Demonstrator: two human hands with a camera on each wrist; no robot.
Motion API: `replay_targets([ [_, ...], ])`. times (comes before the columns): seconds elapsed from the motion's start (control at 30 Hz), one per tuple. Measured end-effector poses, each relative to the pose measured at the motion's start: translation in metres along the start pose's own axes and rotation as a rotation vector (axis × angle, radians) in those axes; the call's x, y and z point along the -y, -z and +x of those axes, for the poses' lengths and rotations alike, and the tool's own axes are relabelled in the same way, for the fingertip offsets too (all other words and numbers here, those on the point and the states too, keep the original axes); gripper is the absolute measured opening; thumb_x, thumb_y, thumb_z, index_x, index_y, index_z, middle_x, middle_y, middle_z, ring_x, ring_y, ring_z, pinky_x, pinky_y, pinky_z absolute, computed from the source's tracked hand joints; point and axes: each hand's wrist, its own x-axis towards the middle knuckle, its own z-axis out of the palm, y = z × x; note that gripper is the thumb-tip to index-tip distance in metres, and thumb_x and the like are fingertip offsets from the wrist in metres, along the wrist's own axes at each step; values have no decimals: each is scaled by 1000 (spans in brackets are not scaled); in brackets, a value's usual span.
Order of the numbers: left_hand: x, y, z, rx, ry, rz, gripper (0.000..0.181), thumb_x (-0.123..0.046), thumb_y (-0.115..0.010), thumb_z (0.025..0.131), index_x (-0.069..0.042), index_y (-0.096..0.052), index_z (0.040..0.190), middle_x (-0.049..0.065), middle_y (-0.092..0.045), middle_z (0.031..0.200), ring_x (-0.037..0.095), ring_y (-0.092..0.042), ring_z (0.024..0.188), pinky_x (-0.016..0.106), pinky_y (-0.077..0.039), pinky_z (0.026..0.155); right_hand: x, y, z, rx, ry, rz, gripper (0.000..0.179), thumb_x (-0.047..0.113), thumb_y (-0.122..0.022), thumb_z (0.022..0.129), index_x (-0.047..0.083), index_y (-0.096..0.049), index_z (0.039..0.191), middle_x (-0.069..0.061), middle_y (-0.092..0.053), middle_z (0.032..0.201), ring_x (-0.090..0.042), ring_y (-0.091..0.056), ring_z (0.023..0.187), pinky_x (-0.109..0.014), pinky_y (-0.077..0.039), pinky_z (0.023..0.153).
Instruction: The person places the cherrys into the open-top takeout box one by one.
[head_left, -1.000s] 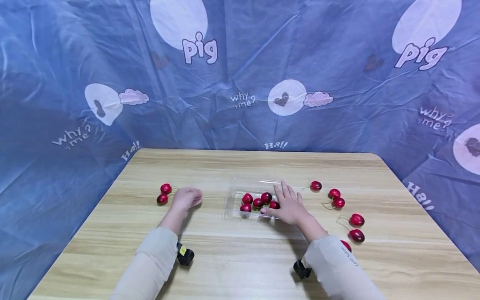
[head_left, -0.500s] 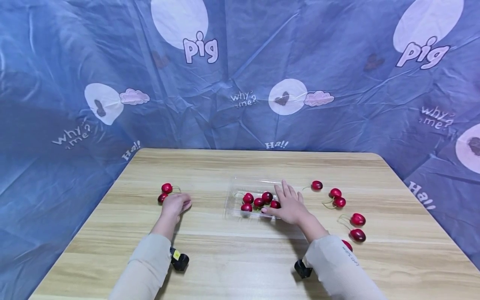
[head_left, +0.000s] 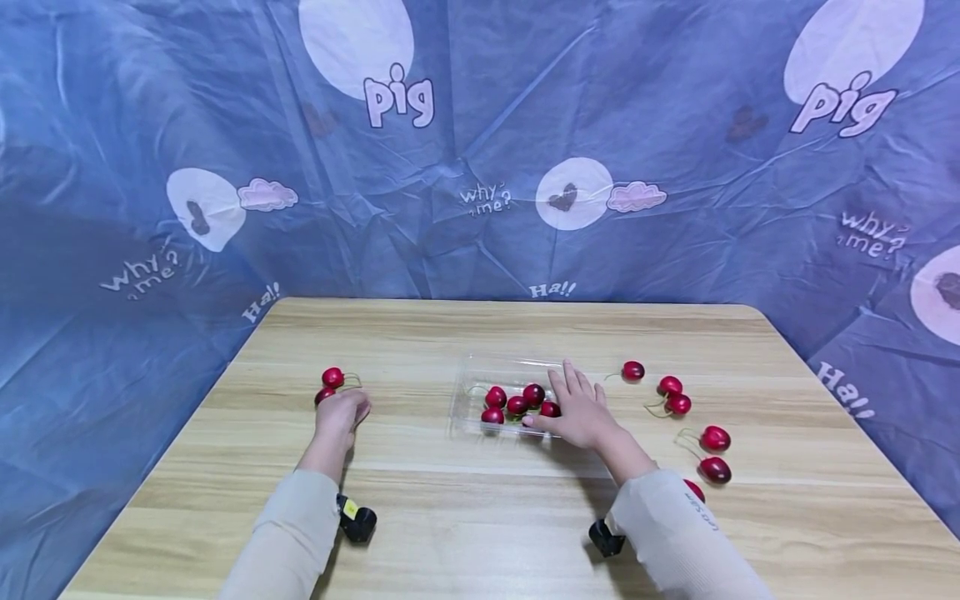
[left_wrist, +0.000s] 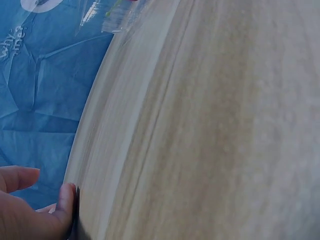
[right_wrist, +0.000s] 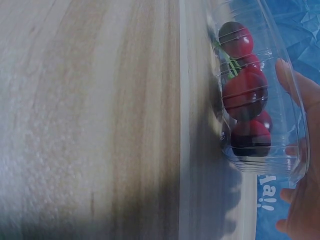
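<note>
My left hand (head_left: 340, 417) is low over the left part of the table, by a pair of red cherries (head_left: 332, 377) with stems; it partly hides the nearer one. In the left wrist view its fingertips (left_wrist: 66, 197) stand apart, with nothing visible between them. My right hand (head_left: 583, 415) rests over the right end of a clear plastic container (head_left: 462, 407), fingers spread, thumb reaching across the near side. Several dark red cherries (right_wrist: 246, 95) lie inside, one partly covered by that thumb. Part of the right hand shows through the plastic in the right wrist view.
Right of the container lie several more cherries: a single one (head_left: 633, 372), a pair (head_left: 678, 404), and two nearer ones (head_left: 715, 471). Another (head_left: 694, 492) is partly hidden by the right sleeve. A blue printed cloth (head_left: 480, 250) hangs behind the wooden table (head_left: 450, 533).
My left hand has moved left to the pair of cherries and now partly covers the nearer one. The right hand and the container have stayed in place.
</note>
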Motion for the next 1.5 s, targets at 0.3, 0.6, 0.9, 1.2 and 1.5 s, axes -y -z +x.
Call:
replay_targets([
  [0.3, -4, 4, 9, 29, 84, -155, 31, 7, -48, 81, 14, -43, 111, 7, -56, 78, 10, -59, 72, 25, -43, 83, 0, 0, 1, -1, 6, -3, 94, 64, -49, 72, 3, -17, 137, -21, -3, 141, -41, -6, 125, -59, -3, 96],
  [0.6, -8, -4, 18, -53, 136, -185, 28, 8, -50, 78, 11, -46, 105, 12, -52, 88, 14, -58, 73, 24, -44, 82, -2, -1, 1, -2, 3, -7, 94, 64, -49, 72, 3, -17, 137, -21, -3, 141, -41, -6, 125, -59, -4, 96],
  [0.9, -11, -8, 22, -211, 154, -250, 21, 5, -48, 80, 6, -45, 101, 16, -49, 96, 23, -53, 90, 24, -46, 79, -1, 0, 1, -2, 6, -5, 93, 62, -51, 73, 3, -17, 137, -22, -3, 141, -42, -7, 124, -59, -4, 96],
  [1.2, -13, -6, 18, -302, 181, -298, 31, -3, -52, 82, 4, -45, 111, 18, -52, 111, 21, -55, 97, 19, -47, 74, -1, -1, 1, -8, 8, -4, 93, 60, -52, 72, 2, -18, 137, -22, -4, 141, -42, -7, 125, -59, -4, 96],
  [1.5, -8, -3, 23, -323, 159, -334, 43, 8, -53, 75, 7, -43, 117, 19, -49, 118, 22, -55, 96, 19, -47, 73, -1, -1, 2, -6, 5, -12, 94, 64, -49, 72, 4, -17, 137, -20, -4, 141, -41, -7, 125, -59, -4, 96],
])
